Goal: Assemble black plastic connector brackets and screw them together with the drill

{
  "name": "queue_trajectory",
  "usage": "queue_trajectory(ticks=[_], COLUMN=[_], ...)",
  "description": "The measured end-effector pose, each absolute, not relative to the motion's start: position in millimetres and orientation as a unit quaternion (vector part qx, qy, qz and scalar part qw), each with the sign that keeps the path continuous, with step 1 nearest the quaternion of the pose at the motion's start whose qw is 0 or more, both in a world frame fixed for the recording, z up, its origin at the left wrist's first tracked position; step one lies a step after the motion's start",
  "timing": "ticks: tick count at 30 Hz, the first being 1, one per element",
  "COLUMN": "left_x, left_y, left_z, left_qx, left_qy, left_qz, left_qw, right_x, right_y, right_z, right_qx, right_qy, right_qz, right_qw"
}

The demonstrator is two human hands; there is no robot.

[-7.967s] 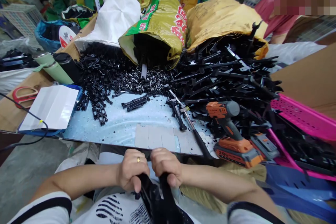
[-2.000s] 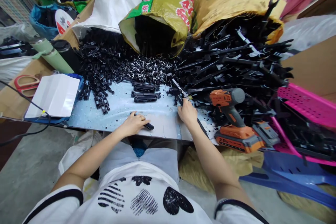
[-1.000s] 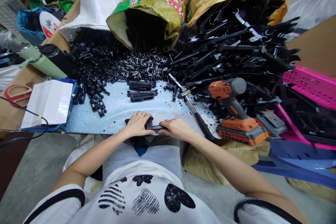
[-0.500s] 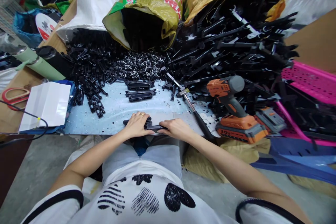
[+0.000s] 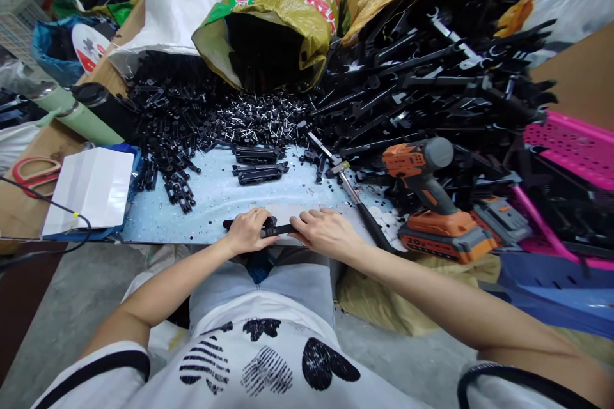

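Observation:
A long black plastic part point(image 5: 272, 228) lies at the near edge of the pale blue work surface point(image 5: 225, 195). My left hand point(image 5: 248, 231) is closed over its left end, a ring on one finger. My right hand point(image 5: 324, 232) grips its right end with curled fingers. Two finished black assemblies point(image 5: 259, 163) lie side by side farther back. Behind them is a heap of small pins point(image 5: 261, 120). A pile of short black links point(image 5: 167, 134) sits to the left, and a big pile of long black arms point(image 5: 432, 89) to the right.
An orange cordless drill point(image 5: 432, 201) and a hammer point(image 5: 355, 201) lie right of my hands. Yellow and white sacks point(image 5: 283, 13) stand at the back. A white sheet on a blue box point(image 5: 89, 188), scissors point(image 5: 36, 170) and two flasks point(image 5: 81, 116) are at the left. Pink crates point(image 5: 570, 150) sit far right.
Eight seconds ago both hands held a black piece in my lap. They then reached onto the table, and over the last second they have stayed on the black part at the near edge.

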State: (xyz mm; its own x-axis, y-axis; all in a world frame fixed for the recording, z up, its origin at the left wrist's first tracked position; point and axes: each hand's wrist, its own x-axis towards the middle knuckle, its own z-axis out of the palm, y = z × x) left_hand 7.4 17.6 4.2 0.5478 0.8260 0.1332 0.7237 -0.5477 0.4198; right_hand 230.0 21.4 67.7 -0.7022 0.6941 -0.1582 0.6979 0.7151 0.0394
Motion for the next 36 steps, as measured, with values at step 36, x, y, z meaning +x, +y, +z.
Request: queue_trajectory(ticks=[36], left_x=[-102.0], left_y=[111.9], left_z=[35.0], left_qx=[0.761], left_qy=[0.617], left_qz=[0.18], left_qw=[0.089], right_x=[168.5], right_y=[293.7], right_z=[5.7], right_qx=[0.603], right_qy=[0.784], right_qz=[-0.054], right_qw=[-0.136])
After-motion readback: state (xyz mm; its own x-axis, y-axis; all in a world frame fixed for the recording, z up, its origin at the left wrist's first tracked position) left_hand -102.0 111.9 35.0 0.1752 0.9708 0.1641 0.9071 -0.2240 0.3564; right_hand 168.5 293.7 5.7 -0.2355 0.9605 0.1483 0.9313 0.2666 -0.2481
